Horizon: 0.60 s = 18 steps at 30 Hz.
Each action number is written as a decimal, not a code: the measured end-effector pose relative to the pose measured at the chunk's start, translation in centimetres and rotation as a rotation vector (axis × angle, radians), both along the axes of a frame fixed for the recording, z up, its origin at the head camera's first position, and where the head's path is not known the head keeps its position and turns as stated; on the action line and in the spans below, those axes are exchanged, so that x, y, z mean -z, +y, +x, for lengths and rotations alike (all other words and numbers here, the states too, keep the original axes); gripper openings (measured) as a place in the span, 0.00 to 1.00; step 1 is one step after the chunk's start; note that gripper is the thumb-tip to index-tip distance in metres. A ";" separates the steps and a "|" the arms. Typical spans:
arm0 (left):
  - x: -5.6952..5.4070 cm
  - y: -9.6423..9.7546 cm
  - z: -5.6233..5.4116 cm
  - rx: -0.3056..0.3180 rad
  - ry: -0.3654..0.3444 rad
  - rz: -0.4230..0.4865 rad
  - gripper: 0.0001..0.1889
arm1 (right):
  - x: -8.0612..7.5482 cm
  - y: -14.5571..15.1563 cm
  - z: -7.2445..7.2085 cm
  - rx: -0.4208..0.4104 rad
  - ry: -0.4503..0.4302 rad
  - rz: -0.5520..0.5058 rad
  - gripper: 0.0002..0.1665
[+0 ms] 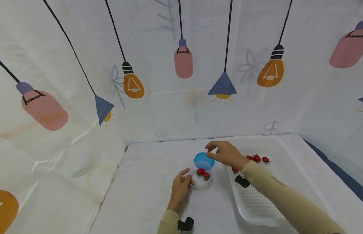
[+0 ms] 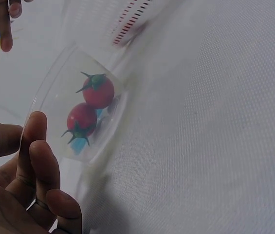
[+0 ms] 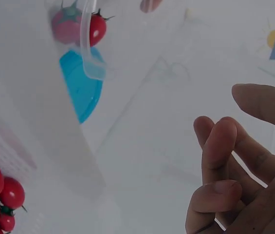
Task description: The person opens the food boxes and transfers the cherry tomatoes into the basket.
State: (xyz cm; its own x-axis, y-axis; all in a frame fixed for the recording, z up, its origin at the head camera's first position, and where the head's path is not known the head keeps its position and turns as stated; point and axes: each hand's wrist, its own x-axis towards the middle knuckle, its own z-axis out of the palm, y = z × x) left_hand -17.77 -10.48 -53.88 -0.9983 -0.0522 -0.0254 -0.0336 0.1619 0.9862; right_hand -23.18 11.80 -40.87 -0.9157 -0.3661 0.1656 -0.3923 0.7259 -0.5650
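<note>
A clear plastic cup (image 1: 199,182) stands on the white table with two red cherry tomatoes (image 1: 206,176) inside, their green stems on. My left hand (image 1: 179,188) pinches the cup's near-left rim between thumb and fingers; the left wrist view shows the cup wall (image 2: 54,90) between them. Just behind the cup lies a blue lid (image 1: 202,158), partly seen through the clear plastic. Above and to the right of the lid, my right hand (image 1: 226,153) hovers with loosely bent fingers and thumb apart. Nothing sits between those fingers in the right wrist view.
To the right is a white perforated basket (image 1: 243,213) with several cherry tomatoes (image 1: 256,158) at its far left; my right forearm reaches across it. A cloth printed with hanging lamps (image 1: 183,63) forms the wall behind the table.
</note>
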 end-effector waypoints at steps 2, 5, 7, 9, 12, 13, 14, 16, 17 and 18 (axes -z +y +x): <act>0.1 0.0 -0.1 0.001 -0.006 0.001 0.22 | 0.2 -0.6 -0.2 -0.014 -0.010 -0.005 0.17; 0.2 0.0 -0.1 0.000 -0.015 0.004 0.22 | 0.4 -1.6 -0.2 -0.018 -0.037 -0.015 0.17; 0.2 0.0 -0.1 -0.001 -0.014 0.007 0.21 | 0.7 -2.2 -0.2 -0.017 -0.057 -0.011 0.17; 0.2 -0.1 -0.1 -0.002 -0.009 0.014 0.21 | 1.0 -2.6 -0.2 -0.009 -0.083 -0.005 0.17; 0.2 -0.1 -0.2 -0.001 0.012 0.026 0.21 | 1.8 -3.1 -0.3 -0.004 -0.107 0.009 0.16; 0.2 -0.1 -0.2 0.000 0.016 0.028 0.21 | 2.0 -3.2 -0.3 -0.005 -0.118 0.010 0.16; 0.3 -0.2 -0.2 0.001 0.022 0.031 0.22 | 2.3 -3.3 -0.3 -0.009 -0.129 0.017 0.16; 0.3 -0.2 -0.2 0.003 0.029 0.033 0.22 | 2.7 -3.5 -0.4 -0.025 -0.157 0.020 0.15; 0.2 -0.2 -0.2 0.005 0.031 0.031 0.22 | 2.8 -3.6 -0.4 -0.033 -0.174 0.024 0.15; 0.2 -0.3 -0.2 0.007 0.031 0.029 0.21 | 2.9 -3.8 -0.4 -0.038 -0.194 0.027 0.16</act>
State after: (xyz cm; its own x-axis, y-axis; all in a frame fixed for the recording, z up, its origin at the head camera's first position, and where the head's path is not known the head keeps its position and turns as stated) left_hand -17.94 -10.74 -54.09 -0.9990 -0.0446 0.0038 -0.0022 0.1337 0.9910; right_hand -23.60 8.00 -43.79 -0.9151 -0.4026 -0.0233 -0.3049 0.7285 -0.6134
